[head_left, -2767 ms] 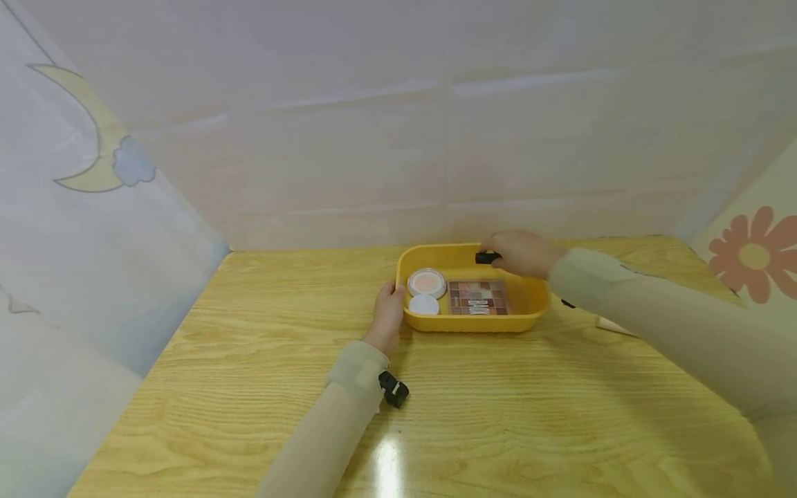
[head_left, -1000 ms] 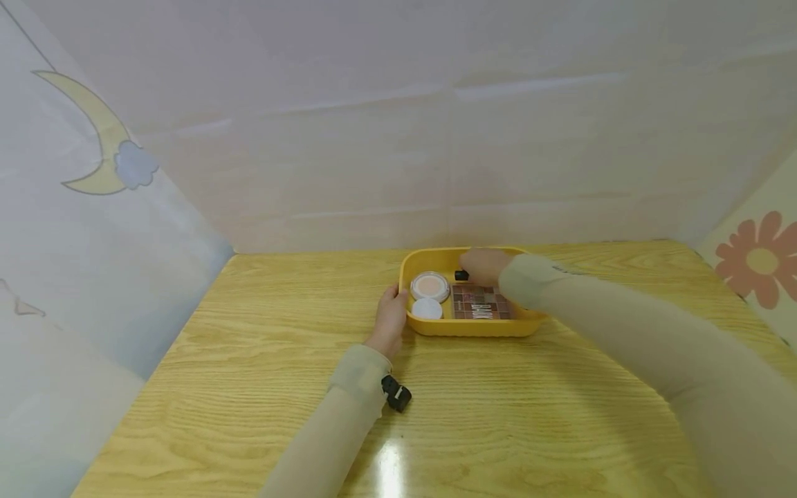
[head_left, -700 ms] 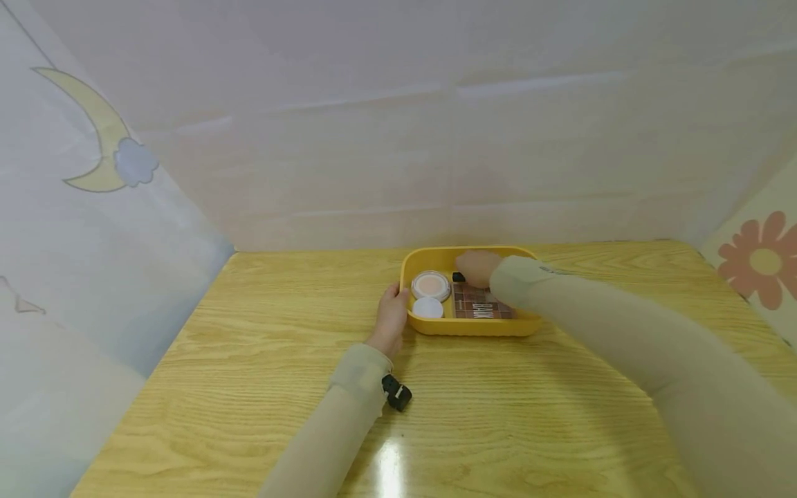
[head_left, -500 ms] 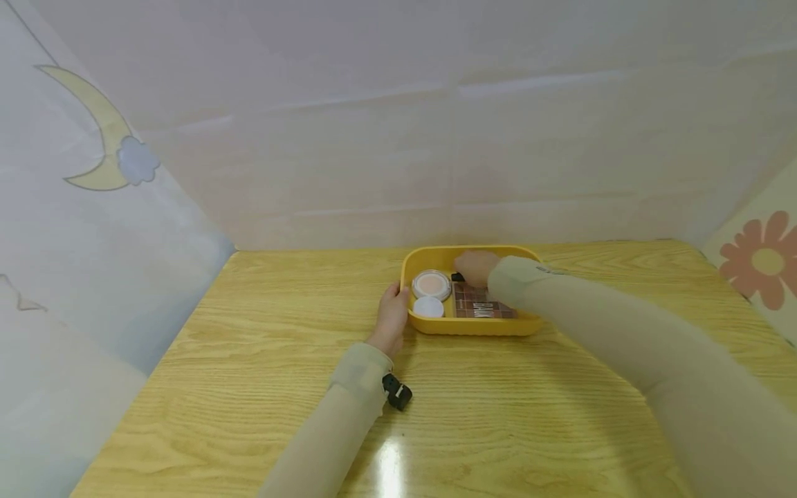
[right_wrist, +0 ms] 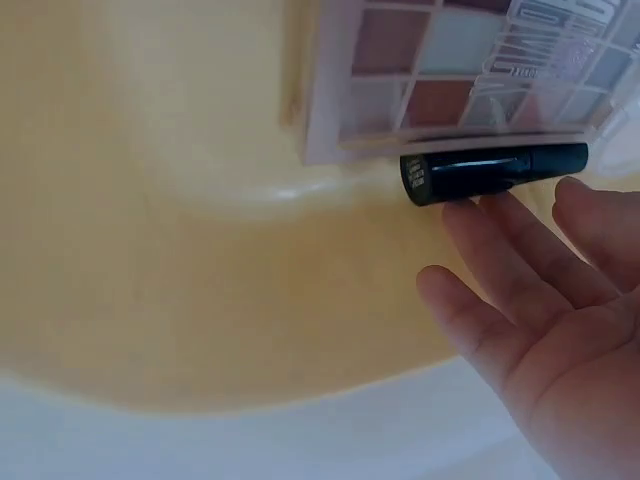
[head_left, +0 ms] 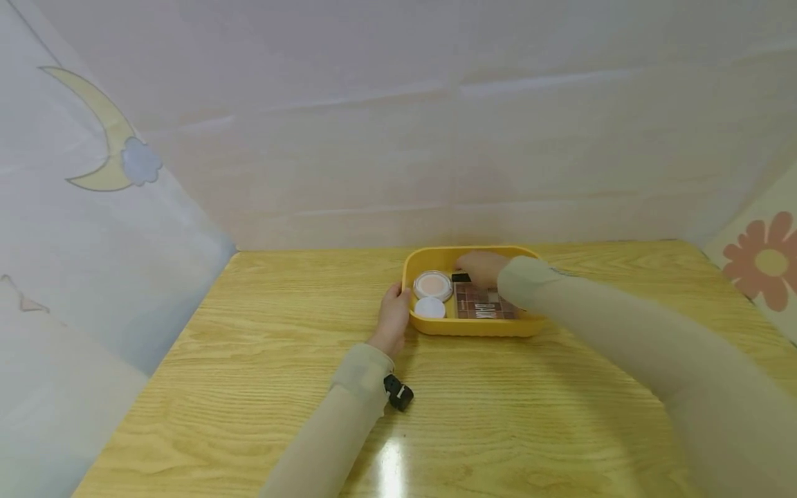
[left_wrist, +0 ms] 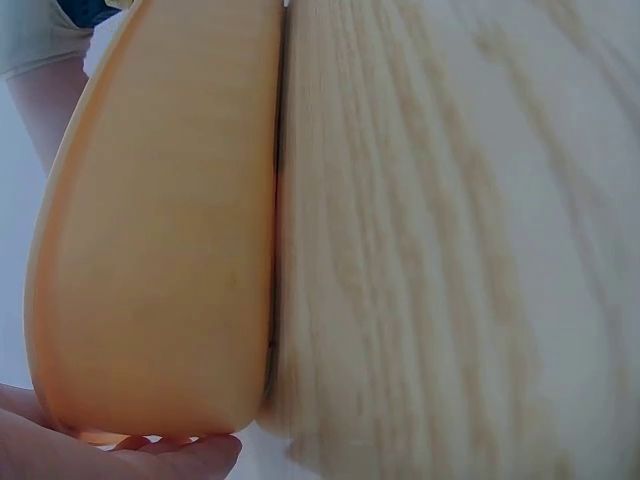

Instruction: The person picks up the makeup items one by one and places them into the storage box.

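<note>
My left hand (head_left: 392,319) holds the left end of a yellow tray (head_left: 476,328) by its wall; the left wrist view shows fingers (left_wrist: 190,455) at that end. Inside the tray, my right hand (head_left: 482,268) reaches in from the right. Its fingers are spread loosely, with fingertips right at a short, glossy black cosmetic tube (right_wrist: 490,172). The tube lies along the back edge of an eyeshadow palette (right_wrist: 440,85) with brown and pink squares. Left of the palette sit a round compact (head_left: 432,285) with a clear rim and a round white piece (head_left: 429,308).
The wood-grain table (head_left: 261,387) carries the tray near its back edge. Behind it rises a pale cloth backdrop (head_left: 349,138). A dark strap device (head_left: 398,393) is on my left wrist. My right sleeve (head_left: 598,304) crosses over the tray's right end.
My right hand has brought the black tube left and down into the tray, behind the palette, and its fingers have loosened from it. My left hand stays on the tray.
</note>
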The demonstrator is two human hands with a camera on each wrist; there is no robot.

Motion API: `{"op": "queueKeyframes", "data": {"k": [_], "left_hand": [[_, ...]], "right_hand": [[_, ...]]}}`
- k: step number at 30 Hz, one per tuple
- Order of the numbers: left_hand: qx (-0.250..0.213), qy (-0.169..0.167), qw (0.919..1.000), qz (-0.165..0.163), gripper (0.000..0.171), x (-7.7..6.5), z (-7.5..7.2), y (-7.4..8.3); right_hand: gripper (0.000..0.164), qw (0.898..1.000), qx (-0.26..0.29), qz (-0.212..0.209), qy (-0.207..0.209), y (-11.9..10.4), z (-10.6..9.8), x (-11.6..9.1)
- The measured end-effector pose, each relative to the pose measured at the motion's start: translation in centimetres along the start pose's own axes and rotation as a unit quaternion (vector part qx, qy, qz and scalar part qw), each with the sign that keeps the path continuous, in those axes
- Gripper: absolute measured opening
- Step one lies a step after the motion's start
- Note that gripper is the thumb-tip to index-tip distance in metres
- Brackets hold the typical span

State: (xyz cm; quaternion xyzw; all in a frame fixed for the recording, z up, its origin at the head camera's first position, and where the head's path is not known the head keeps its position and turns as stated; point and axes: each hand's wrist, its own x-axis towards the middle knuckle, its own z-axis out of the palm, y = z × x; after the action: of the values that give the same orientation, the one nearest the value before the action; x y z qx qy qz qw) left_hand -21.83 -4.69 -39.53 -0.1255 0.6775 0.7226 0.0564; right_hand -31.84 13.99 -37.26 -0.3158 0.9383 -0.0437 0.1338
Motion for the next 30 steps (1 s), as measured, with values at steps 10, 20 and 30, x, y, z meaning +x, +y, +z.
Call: {"op": "queueKeyframes", "data": {"k": [10,20,30], "left_hand": [[-0.001,0.006,1.0,-0.004,0.046,0.1,0.1,0.0],[0.009,0.009,0.9999,0.009,0.045,0.6,0.0,-0.6],[-0.005,0.005,1.0,0.003,0.045,0.4,-0.1,-0.1]], "right_hand": [[0.015,0.999,0.041,-0.03,0.018,1.3,-1.2,-2.8],[0.03,0.997,0.042,-0.036,0.048,1.0,-3.0,-6.7],[0.029,0.997,0.037,-0.039,0.056,1.2,-3.8,-9.3]]}}
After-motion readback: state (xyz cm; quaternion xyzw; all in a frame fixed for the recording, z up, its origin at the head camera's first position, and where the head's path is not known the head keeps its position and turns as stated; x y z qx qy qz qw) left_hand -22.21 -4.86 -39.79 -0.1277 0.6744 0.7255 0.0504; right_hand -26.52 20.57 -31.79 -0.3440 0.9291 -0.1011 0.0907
